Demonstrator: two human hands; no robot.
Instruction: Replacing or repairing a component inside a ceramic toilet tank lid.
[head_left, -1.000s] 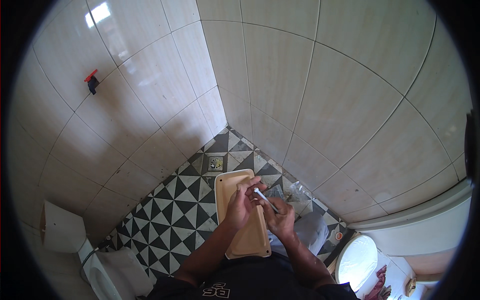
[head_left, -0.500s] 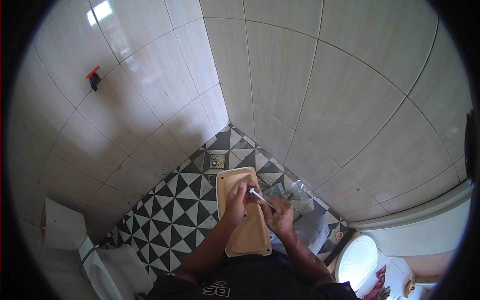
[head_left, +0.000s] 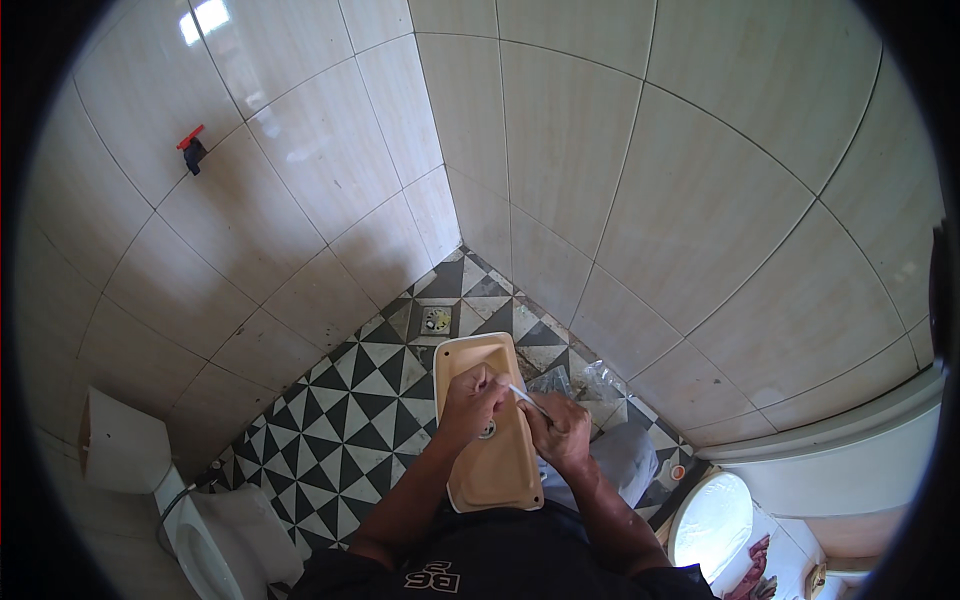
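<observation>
A beige wash basin (head_left: 490,480) with a pale rim rests across my lap. Its round drain hole (head_left: 487,430) shows just beside my left wrist. Above the basin, my right hand (head_left: 562,432) is closed around a thin white rod (head_left: 528,396) that slants up toward the left. My left hand (head_left: 472,402) has its fingers curled together at the rod's upper end, covering that end. Whether anything else is inside the left fingers is hidden.
Behind the basin, a clear plastic bag (head_left: 600,380) lies by the right wall. A floor drain (head_left: 436,320) is near the corner. A toilet (head_left: 225,530) stands left, below a wall tap (head_left: 192,150). At right are a white round lid (head_left: 712,520) and a reddish cloth (head_left: 750,570).
My left fingers have closed over the rod's upper end, which stood visible before with a small wider tip. The right hand keeps its grip and has hardly moved.
</observation>
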